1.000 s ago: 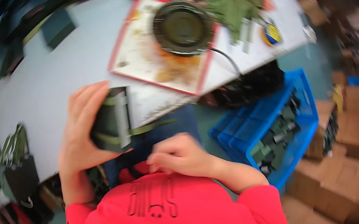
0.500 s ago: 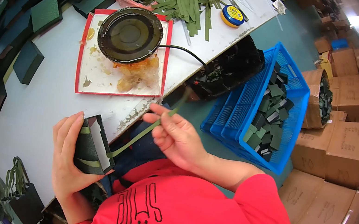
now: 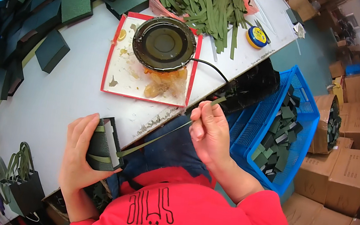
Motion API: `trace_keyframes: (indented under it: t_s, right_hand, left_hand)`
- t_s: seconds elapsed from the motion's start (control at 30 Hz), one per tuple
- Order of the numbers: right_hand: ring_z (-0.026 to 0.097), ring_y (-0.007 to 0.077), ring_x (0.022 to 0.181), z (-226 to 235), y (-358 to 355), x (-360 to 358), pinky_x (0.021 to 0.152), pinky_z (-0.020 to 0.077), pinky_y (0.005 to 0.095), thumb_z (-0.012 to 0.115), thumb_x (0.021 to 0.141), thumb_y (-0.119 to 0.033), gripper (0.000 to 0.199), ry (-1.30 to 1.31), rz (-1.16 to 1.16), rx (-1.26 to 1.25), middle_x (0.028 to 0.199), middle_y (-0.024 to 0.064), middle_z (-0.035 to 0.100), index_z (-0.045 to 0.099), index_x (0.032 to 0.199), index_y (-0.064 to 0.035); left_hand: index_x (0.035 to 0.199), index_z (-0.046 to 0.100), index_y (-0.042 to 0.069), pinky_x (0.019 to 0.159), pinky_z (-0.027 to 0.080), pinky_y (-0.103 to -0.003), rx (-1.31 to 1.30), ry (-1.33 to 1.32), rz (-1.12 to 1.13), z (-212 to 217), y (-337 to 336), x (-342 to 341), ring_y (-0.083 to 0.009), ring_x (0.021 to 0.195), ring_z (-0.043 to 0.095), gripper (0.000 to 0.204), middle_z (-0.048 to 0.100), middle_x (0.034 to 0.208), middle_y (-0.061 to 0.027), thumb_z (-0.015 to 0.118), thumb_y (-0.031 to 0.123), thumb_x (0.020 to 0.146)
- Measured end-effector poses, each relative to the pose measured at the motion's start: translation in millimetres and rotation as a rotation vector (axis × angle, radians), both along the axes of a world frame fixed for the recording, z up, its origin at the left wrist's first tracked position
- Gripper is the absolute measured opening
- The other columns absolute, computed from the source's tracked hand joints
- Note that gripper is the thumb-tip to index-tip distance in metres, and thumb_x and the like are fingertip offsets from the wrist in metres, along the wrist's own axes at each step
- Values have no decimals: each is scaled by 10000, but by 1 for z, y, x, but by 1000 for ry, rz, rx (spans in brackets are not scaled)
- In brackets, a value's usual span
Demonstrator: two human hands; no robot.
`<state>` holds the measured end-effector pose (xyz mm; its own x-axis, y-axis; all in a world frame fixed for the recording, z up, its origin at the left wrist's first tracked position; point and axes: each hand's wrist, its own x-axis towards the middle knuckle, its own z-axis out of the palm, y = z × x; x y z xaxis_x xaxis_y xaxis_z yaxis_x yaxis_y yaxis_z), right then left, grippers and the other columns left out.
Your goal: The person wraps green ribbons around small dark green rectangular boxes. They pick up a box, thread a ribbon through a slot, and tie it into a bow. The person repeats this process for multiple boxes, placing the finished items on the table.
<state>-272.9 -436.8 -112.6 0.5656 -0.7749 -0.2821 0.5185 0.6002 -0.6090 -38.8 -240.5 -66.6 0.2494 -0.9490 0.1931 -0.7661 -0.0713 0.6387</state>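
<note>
My left hand (image 3: 76, 147) is closed round a small dark green box (image 3: 98, 143) at the table's front edge, thumb on the near side and fingers on the far side. A pale inner face of the box shows on its right. Green ribbon bands cross the box, and a long green ribbon (image 3: 157, 139) runs from it up to the right. My right hand (image 3: 209, 133) pinches that ribbon near its far end, and a short tail sticks out beyond the fingers. The ribbon is stretched nearly straight above my lap.
A round dark pan (image 3: 165, 44) with brownish liquid sits on a red-rimmed white tray (image 3: 118, 87), its cord trailing right. Green ribbon strips (image 3: 202, 3) pile behind it beside a blue-yellow tin (image 3: 257, 37). Dark boxes (image 3: 53, 52) crowd the left; a blue crate (image 3: 296, 168) stands right.
My right hand has drawn farther from the box, up and right, and the ribbon is straighter. My left hand keeps its hold on the box. The whole view has shifted, moving the tabletop rightward.
</note>
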Motion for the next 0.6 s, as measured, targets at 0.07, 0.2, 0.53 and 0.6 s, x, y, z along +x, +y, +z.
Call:
trace_keyframes:
  t_s: [0.07, 0.2, 0.53, 0.6]
  right_hand:
    - [549, 80, 554, 7, -7, 4, 496, 412, 218, 577, 1053, -201, 139, -3, -20, -17, 901, 81, 697, 629, 1064, -73]
    - [457, 58, 485, 18, -22, 12, 461, 366, 203, 589, 1049, -214, 197, 35, 89, -86, 798, 43, 639, 646, 1097, -32]
    - [357, 9, 467, 28, -45, 44, 416, 241, 194, 633, 1025, -237, 224, 413, 228, -389, 619, -42, 501, 663, 998, -16]
    - [346, 4, 466, 27, -47, 47, 417, 225, 195, 643, 1018, -244, 223, 425, 211, -393, 599, -55, 480, 665, 970, -27]
  left_hand:
    - [1413, 504, 4, 1029, 443, -491, -7, 12, -5, 0, -3, -1, -410, 1239, 489, 1045, 536, 1389, -172, 940, 234, 492]
    - [1434, 490, 10, 1055, 434, -480, -15, 16, -30, 0, -10, -3, -400, 1271, 486, 1091, 524, 1411, -172, 954, 254, 477]
    - [1381, 538, 2, 1018, 460, -479, -50, 16, -73, 9, -24, -8, -390, 1209, 515, 973, 557, 1380, -153, 932, 230, 521]
    - [1379, 539, 2, 1015, 461, -478, -52, 20, -76, 9, -25, -9, -390, 1205, 518, 970, 560, 1376, -154, 931, 225, 521]
